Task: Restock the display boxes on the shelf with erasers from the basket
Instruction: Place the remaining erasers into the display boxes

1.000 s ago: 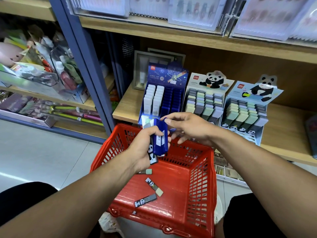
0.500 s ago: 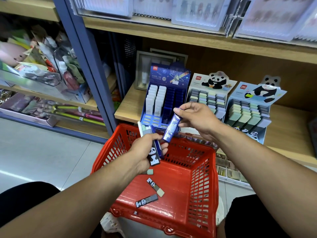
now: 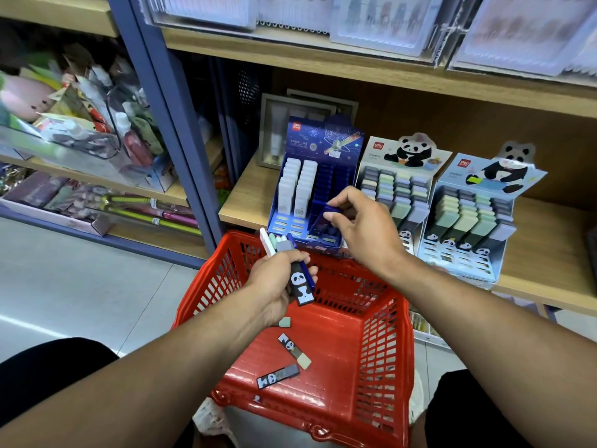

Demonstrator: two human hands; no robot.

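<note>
- Blue plastic is what your right hand [image 3: 365, 227] pinches: a blue eraser [image 3: 326, 218], held by thumb and forefinger, tilted over the front of the blue display box [image 3: 318, 185].
- Half a second ago that eraser hung above the basket rim; now it sits at the box's empty dark-blue column, so one more slot is about to be filled.
- Your left hand [image 3: 277, 282] grips a mixed bundle of erasers [image 3: 290, 270], a panda-sleeved one foremost, just below and left of the right hand.
- Three loose panda erasers [image 3: 292, 347] lie in the red basket [image 3: 381, 350], well below both hands.
- The two panda display boxes [image 3: 436, 202] stand just right of the blue one.
</note>
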